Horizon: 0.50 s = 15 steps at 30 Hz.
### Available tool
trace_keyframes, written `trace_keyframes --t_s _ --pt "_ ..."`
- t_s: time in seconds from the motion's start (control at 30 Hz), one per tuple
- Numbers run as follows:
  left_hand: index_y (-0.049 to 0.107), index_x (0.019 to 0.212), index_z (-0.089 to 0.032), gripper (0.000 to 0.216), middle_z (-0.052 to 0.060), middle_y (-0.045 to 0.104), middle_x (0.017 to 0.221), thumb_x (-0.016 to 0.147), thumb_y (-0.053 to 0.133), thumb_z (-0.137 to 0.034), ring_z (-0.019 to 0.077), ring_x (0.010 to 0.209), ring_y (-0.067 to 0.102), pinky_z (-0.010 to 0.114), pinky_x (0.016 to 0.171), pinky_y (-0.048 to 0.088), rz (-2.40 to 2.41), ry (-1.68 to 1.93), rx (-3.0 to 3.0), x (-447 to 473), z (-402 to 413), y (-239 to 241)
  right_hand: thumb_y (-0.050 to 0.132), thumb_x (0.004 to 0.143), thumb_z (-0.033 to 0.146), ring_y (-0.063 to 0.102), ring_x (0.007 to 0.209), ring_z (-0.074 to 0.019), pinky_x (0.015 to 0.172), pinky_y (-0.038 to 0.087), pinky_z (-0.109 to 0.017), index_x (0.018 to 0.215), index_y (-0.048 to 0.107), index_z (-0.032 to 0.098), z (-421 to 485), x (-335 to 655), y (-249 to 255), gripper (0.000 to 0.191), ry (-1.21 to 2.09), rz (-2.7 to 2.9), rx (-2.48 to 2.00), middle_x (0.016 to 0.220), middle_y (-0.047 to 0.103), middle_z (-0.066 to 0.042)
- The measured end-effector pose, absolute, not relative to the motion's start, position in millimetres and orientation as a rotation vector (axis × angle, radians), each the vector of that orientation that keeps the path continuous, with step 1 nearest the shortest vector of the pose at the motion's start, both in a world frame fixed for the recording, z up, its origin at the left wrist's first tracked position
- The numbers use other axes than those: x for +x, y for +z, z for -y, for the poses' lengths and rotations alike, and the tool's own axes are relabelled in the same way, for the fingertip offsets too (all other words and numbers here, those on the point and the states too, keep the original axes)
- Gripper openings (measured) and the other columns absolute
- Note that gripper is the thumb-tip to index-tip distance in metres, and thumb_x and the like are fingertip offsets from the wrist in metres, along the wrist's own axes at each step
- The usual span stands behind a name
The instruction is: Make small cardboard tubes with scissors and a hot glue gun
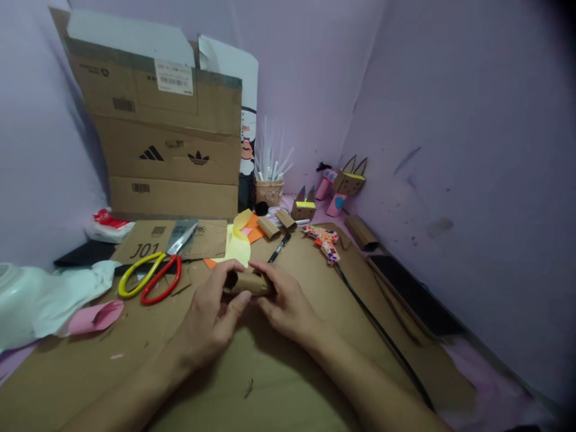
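A short brown cardboard tube lies sideways between my two hands, a little above the cardboard-covered table. My left hand grips its left end, thumb in front and fingers behind. Around the right end close the fingers and thumb of my right hand. The tube's left opening looks dark, and its right end is partly hidden by my fingers. Just beyond my hands lies a black pen. Scissors with one yellow and one red handle rest to the left.
A patterned glue gun with a black cord lies right of my hands, near a dark phone-like slab. More cardboard tubes, yellow paper and a basket of sticks stand behind. A large cardboard box leans at the back left.
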<state>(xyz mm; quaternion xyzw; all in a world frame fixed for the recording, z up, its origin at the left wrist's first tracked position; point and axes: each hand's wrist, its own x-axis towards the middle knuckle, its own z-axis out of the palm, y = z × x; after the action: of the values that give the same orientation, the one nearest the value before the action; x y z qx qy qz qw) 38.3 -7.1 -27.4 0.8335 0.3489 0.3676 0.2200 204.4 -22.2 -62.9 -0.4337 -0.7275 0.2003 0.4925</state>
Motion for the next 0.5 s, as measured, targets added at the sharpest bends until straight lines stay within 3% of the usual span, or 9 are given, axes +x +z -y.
trace_keyframes --t_s 0.2,0.5 --pt "0.036 0.117 -0.019 0.039 0.011 0.049 0.118 0.082 0.044 -0.007 0.0207 0.115 0.047 0.032 0.095 0.041 -0.612 1.122 2.521 38 13 -29 0.051 0.067 0.001 0.055 0.096 -0.021 0.085 0.047 -0.037 0.133 0.032 0.02 24 205 -65 0.071 0.33 1.727 -0.964 0.105 0.059 -0.008" --pt "0.033 0.123 -0.021 0.046 0.012 0.047 0.126 0.081 0.043 -0.006 0.0229 0.123 0.041 0.036 0.1 0.038 -0.616 1.134 2.586 35 13 -41 0.05 0.067 0.002 0.053 0.099 -0.0231 0.086 0.047 -0.039 0.135 0.029 0.021 30 204 -60 0.074 0.273 1.797 -0.928 0.111 0.057 -0.011"
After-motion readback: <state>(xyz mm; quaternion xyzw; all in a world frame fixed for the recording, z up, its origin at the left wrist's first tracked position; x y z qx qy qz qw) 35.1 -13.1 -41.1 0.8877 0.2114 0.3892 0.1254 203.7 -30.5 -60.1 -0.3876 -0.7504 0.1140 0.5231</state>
